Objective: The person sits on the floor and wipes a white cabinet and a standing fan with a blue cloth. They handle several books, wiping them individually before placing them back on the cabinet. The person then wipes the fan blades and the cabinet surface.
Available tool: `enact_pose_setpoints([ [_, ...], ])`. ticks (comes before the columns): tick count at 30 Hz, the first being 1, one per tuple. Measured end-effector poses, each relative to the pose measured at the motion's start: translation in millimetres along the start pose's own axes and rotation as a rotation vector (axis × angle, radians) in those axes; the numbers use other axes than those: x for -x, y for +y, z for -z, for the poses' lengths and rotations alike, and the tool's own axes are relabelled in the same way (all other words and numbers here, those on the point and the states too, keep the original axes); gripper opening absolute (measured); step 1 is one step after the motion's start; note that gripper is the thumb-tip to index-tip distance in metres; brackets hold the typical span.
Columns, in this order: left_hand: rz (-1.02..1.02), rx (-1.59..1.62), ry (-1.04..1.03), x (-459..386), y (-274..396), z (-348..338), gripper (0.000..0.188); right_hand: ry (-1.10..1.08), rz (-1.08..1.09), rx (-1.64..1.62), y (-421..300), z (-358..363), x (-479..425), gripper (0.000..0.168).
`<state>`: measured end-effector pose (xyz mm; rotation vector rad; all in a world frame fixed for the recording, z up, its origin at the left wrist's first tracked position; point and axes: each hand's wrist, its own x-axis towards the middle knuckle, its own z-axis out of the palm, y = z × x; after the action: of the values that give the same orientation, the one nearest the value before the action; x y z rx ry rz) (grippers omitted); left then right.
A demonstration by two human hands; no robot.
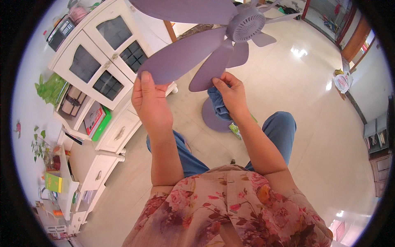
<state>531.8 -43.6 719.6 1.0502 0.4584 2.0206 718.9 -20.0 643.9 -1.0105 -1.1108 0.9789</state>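
A purple electric fan without a guard stands before me, its vented hub point(247, 26) at the top centre and its round base point(216, 119) on the floor between my knees. My left hand point(152, 102) pinches the tip of one long fan blade point(185, 55), thumb on top. At a lower, shorter blade point(209, 69), my right hand point(230, 95) has thumb and fingers at the edge and holds a bunched blue cloth point(218, 102) just beneath. Other blades spread around the hub. The fan's pole is mostly hidden behind blades and cloth.
A white cabinet point(118, 131) with glass doors and drawers lines the left. A green-and-white packet point(235, 130) lies by the fan base, partly behind my right forearm. On the tiled floor at the right wall sits a white plastic bag point(342, 82). Doorways open at the top right.
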Motion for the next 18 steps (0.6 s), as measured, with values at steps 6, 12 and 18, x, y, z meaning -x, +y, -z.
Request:
enact_pose_setpoints([
  [6,0.063,0.006,-0.028,12.8,4.7,0.2,0.031,0.248,0.161,-0.278,-33.7,1.9,4.9,0.002],
  [12,0.099,0.036,-0.046,17.5,8.9,-0.7,0.034,0.251,0.620,-0.299,-98.1,-18.3,5.9,0.013],
  [18,0.129,0.160,-0.022,24.8,8.5,-4.3,0.035,0.168,0.940,0.274,-110.3,-60.9,-2.0,0.031],
])
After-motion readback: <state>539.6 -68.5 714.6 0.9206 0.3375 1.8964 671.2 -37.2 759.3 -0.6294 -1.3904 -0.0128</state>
